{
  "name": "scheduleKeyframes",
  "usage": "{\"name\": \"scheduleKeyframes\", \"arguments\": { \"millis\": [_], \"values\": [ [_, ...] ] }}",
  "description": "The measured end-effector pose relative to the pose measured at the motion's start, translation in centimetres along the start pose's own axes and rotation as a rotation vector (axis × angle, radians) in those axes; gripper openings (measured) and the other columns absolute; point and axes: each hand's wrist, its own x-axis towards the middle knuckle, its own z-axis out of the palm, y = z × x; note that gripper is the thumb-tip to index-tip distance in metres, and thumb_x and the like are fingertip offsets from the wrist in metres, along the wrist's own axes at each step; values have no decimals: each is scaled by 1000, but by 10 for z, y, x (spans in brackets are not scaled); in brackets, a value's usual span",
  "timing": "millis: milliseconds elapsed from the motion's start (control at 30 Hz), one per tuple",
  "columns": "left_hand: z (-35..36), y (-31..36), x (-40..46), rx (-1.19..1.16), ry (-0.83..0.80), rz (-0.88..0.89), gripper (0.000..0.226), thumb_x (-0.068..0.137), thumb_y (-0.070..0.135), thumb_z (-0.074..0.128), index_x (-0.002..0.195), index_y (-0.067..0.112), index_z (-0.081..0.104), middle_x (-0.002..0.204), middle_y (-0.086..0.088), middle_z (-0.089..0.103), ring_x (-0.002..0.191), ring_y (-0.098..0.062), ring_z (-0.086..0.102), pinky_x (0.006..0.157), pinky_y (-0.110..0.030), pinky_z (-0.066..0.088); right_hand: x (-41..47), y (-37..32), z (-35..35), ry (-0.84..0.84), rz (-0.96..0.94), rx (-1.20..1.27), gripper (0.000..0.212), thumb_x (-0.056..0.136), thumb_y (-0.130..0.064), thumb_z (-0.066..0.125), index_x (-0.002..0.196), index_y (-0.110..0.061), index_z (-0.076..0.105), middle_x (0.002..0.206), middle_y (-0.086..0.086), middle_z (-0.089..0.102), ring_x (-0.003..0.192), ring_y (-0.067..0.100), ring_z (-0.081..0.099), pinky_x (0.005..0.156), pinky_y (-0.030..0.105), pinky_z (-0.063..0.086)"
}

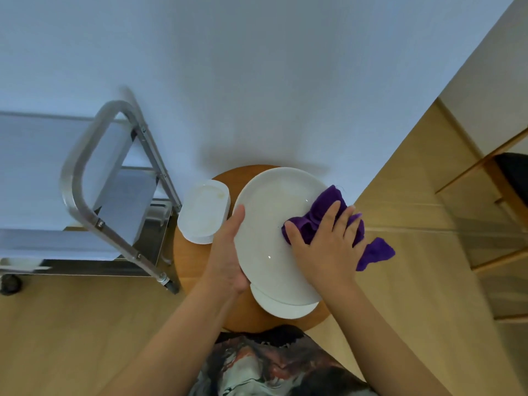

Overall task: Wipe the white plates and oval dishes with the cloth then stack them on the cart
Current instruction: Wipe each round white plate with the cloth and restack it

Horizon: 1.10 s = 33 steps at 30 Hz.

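A large round white plate [268, 221] is held tilted above a small round wooden table [197, 270]. My left hand [228, 252] grips its left rim, thumb on the upper face. My right hand [328, 241] presses a purple cloth [323, 215] flat against the plate's right side, fingers spread; a loose end of the cloth hangs off to the right. Beneath the held plate, more white plates [285, 308] lie stacked on the table. A stack of white oval dishes [204, 212] sits at the table's left, the top one stained.
A metal cart [85, 178] with grey shelves stands to the left of the table against a white wall. Wooden floor surrounds the table. At the right are wooden furniture legs [485, 167] and a dark seat.
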Motion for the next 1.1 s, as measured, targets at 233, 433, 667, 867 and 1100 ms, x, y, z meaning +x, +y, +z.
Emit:
{"name": "scheduleKeyframes", "arguments": {
  "millis": [233,433,667,867,1100],
  "values": [
    [1,4,6,32,-22,1,31,86,47,45,75,44,75,79,7,75,73,-10,72,55,-26,55,8,-18,13,17,-61,136,91,87,-68,30,151,-14,-4,160,6,0,147,24,1,117,40,4],
    [-5,6,12,18,-24,25,29,80,49,51,88,38,76,91,0,75,83,-17,72,61,-32,57,15,-32,6,-68,-370,273,86,82,-63,40,152,-24,9,158,-4,17,144,18,19,115,42,24],
    [-10,10,18,-131,49,-58,47,85,47,54,112,12,69,103,-14,71,91,-31,70,70,-41,58,-2,-27,-3,-271,-756,490,48,72,-28,53,119,-28,64,135,-13,54,125,-4,40,110,18,15],
    [-22,5,18,-108,89,-37,35,83,50,53,109,27,62,86,-5,75,81,-25,71,62,-38,57,-5,5,-11,-718,-517,703,25,69,-19,51,80,-30,72,81,-8,70,77,4,60,74,21,50],
    [-17,5,26,-49,19,-83,39,77,49,57,108,29,67,104,-6,70,89,-24,67,70,-41,55,21,10,-37,-968,-380,517,24,62,-21,51,40,-23,42,47,-9,39,52,7,38,56,20,36]
  ]
}}
